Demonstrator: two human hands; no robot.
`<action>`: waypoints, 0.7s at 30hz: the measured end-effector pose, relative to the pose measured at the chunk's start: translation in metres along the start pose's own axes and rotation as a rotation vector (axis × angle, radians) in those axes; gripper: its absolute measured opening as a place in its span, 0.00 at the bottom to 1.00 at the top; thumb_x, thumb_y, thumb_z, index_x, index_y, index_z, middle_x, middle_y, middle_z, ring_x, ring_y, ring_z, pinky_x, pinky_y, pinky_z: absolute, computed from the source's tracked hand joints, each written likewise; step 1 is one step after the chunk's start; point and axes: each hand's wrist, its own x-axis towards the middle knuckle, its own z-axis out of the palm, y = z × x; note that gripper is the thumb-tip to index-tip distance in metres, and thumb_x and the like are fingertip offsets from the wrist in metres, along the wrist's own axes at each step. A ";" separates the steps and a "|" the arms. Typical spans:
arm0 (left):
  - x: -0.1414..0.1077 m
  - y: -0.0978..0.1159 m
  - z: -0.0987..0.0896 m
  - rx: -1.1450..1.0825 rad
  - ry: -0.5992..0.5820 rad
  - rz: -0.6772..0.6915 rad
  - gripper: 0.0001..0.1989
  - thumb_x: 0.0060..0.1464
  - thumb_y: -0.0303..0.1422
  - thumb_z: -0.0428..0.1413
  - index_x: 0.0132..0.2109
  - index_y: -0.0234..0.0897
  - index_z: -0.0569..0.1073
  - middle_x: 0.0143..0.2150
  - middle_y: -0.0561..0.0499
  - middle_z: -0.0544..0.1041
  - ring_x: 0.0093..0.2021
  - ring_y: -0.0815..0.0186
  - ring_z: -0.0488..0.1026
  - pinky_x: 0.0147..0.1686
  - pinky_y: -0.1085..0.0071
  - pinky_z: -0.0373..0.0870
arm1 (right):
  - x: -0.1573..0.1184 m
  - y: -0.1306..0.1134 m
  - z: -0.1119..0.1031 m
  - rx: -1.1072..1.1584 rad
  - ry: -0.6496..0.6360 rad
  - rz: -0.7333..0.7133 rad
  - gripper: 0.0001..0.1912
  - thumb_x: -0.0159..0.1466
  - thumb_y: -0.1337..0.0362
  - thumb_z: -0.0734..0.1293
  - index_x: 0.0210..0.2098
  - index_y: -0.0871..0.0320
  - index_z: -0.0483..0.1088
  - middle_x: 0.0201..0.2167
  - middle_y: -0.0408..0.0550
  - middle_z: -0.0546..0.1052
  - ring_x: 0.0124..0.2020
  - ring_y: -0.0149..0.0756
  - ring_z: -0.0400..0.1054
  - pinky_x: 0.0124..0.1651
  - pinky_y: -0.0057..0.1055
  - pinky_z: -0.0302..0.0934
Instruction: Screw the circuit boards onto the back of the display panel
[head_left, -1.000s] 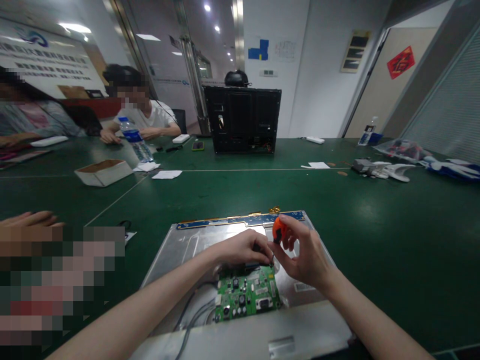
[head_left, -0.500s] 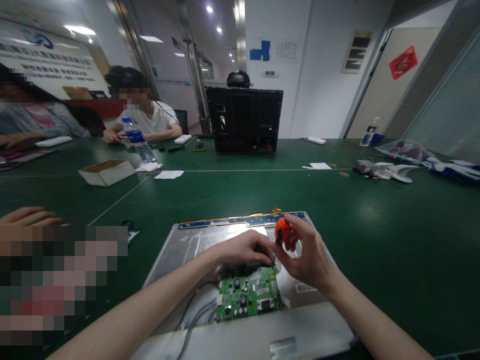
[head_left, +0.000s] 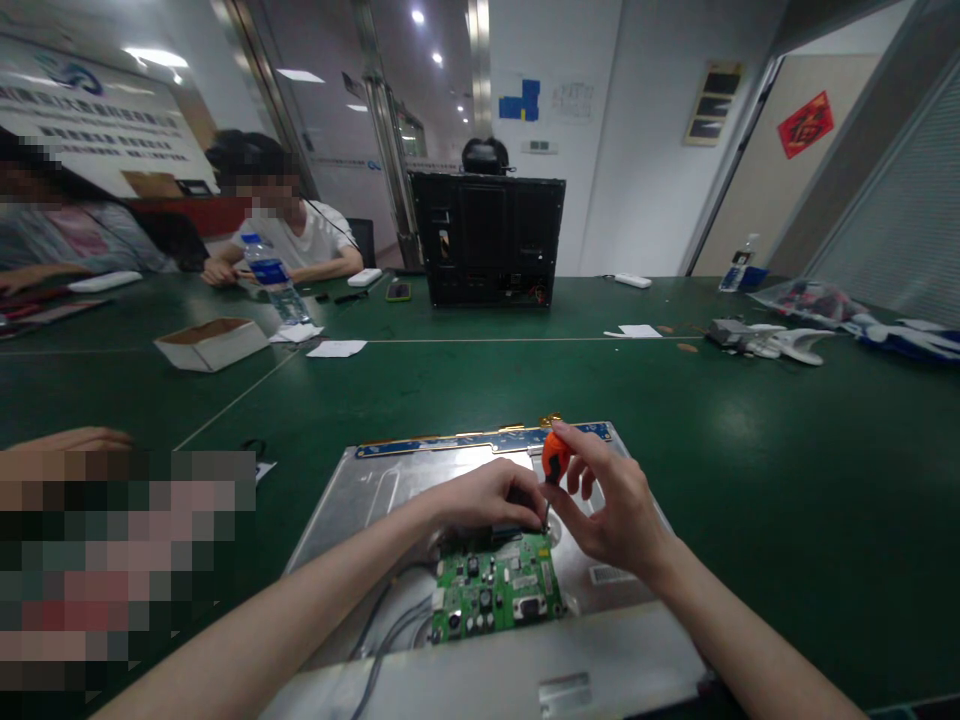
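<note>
In my right hand [head_left: 615, 500] is a screwdriver [head_left: 556, 458] with a short orange and black handle, gripped between thumb and fingers. Its thin shaft points down at the far right corner of a green circuit board [head_left: 495, 590]. Closed in a pinch by the shaft's tip is my left hand [head_left: 499, 495]; what its fingertips hold, if anything, is hidden. The board sits on a silver metal display panel [head_left: 450, 470], which has a narrow blue board [head_left: 480, 440] along its far edge. Grey cables [head_left: 390, 650] run from the board's left side.
Beyond the panel, a black monitor [head_left: 487, 240] stands on the green table [head_left: 450, 380]. To the left are an open white box [head_left: 214, 345], a water bottle [head_left: 274, 280] and another person's hand [head_left: 75, 440]. Another person [head_left: 322, 235] sits at the far left. White-and-grey parts [head_left: 765, 340] lie right.
The screwdriver's handle has tilted slightly to the left, and my right hand has moved with it. My left hand stays almost in place.
</note>
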 end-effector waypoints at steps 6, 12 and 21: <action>-0.001 0.002 0.001 -0.014 0.007 -0.027 0.12 0.53 0.38 0.66 0.31 0.33 0.77 0.27 0.54 0.74 0.29 0.69 0.68 0.32 0.75 0.64 | 0.001 -0.003 -0.001 0.032 0.010 0.009 0.31 0.67 0.69 0.63 0.67 0.54 0.53 0.33 0.44 0.75 0.22 0.28 0.67 0.22 0.24 0.65; -0.001 0.002 0.001 -0.013 0.012 -0.044 0.09 0.53 0.35 0.66 0.32 0.33 0.77 0.28 0.54 0.73 0.28 0.70 0.68 0.30 0.76 0.63 | 0.002 -0.004 -0.002 0.021 0.028 0.000 0.29 0.66 0.69 0.63 0.66 0.56 0.55 0.33 0.45 0.76 0.22 0.28 0.68 0.22 0.24 0.65; -0.001 0.001 0.001 -0.001 0.003 -0.041 0.09 0.53 0.34 0.66 0.32 0.33 0.77 0.27 0.55 0.73 0.28 0.70 0.68 0.31 0.76 0.63 | 0.001 -0.004 -0.001 0.025 0.030 0.005 0.31 0.65 0.70 0.63 0.66 0.56 0.54 0.31 0.44 0.75 0.21 0.28 0.67 0.21 0.24 0.64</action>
